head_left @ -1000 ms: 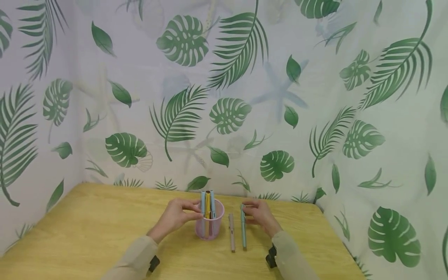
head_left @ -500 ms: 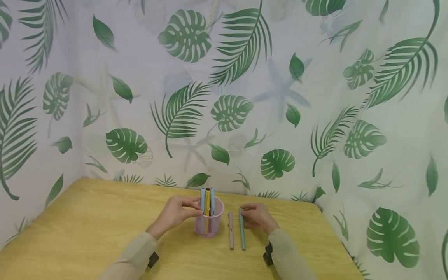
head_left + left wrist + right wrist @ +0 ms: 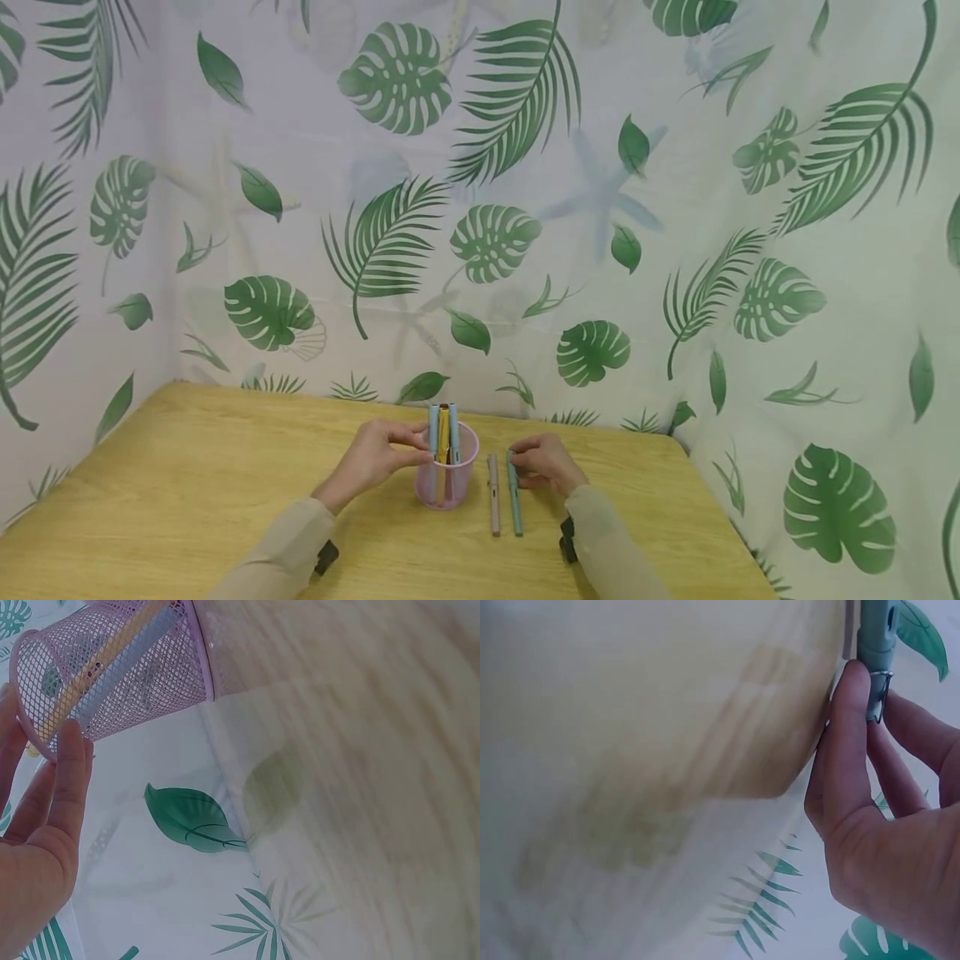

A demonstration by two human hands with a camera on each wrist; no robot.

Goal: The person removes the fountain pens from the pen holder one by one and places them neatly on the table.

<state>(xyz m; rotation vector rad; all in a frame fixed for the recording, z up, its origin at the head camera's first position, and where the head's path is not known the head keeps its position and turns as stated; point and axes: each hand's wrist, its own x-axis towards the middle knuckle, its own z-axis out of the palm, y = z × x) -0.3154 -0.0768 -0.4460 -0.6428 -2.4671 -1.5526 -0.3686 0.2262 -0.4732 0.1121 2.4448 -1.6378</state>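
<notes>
Upright on the yellow wood-grain table (image 3: pixel 262 450), near its far edge and closer to the far right corner than the far left: a round pink mesh cup (image 3: pixel 463 483), held at the rim by the left hand (image 3: pixel 375 454), with two light blue pens (image 3: pixel 454 433) standing inside and a yellow pen (image 3: pixel 443 435) between them, all poking above the rim. Toward the right edge, just beside the cup, a greyish-pink pen (image 3: pixel 494 498), lying with one end toward the far edge. Next to that, nearly parallel, a slim teal pen (image 3: pixel 515 498) with a wire clip, pinched at its far, clip end by the right hand (image 3: pixel 546 463).
</notes>
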